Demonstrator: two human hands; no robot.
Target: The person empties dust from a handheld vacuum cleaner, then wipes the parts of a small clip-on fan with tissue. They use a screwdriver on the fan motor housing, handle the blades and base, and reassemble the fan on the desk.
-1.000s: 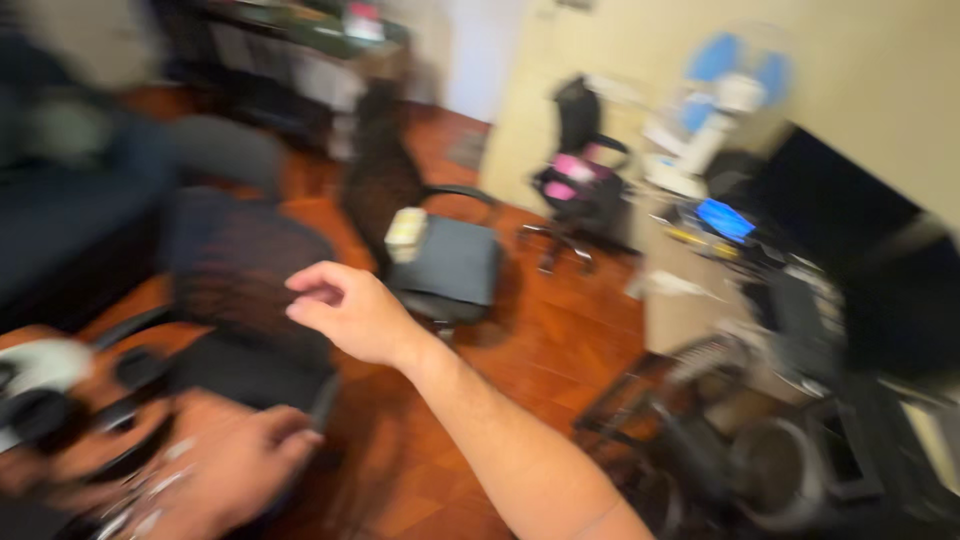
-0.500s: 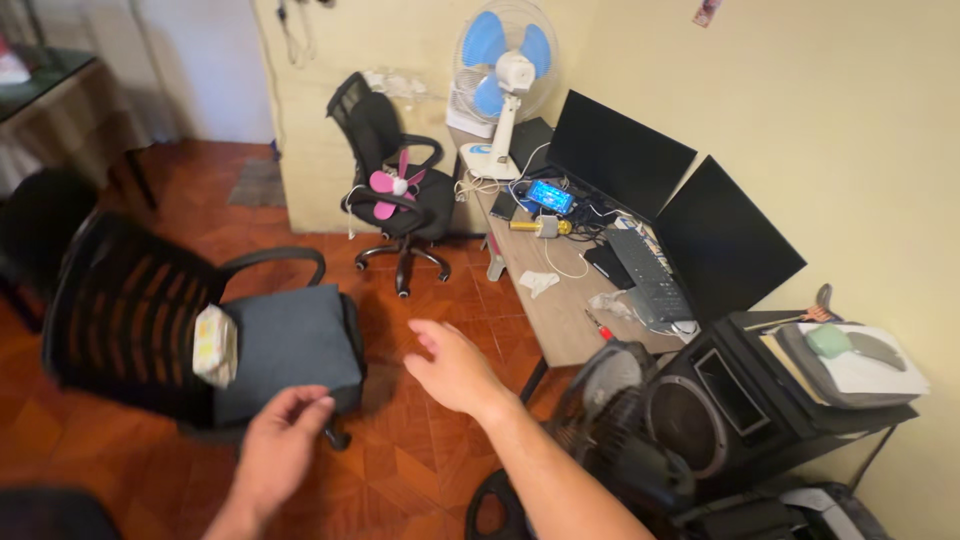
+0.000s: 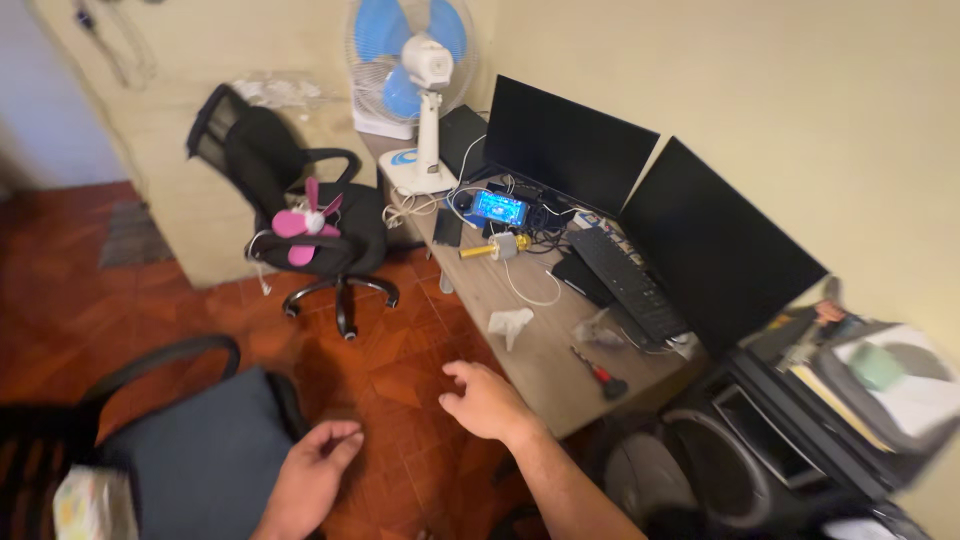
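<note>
Crumpled white tissue (image 3: pixel 511 325) lies on wooden desk (image 3: pixel 540 360) near front edge; red-handled tool (image 3: pixel 598 373) flat, just right.

The right hand (image 3: pixel 487 402) hangs over the tiled floor (image 3: pixel 390 375), just left of the long wooden desk (image 3: pixel 530 345). A crumpled white tissue (image 3: pixel 510 325) lies on the desk just beyond it. The left hand (image 3: pixel 310 475) is lower left, beside the grey cushioned chair seat (image 3: pixel 195 455).
</note>
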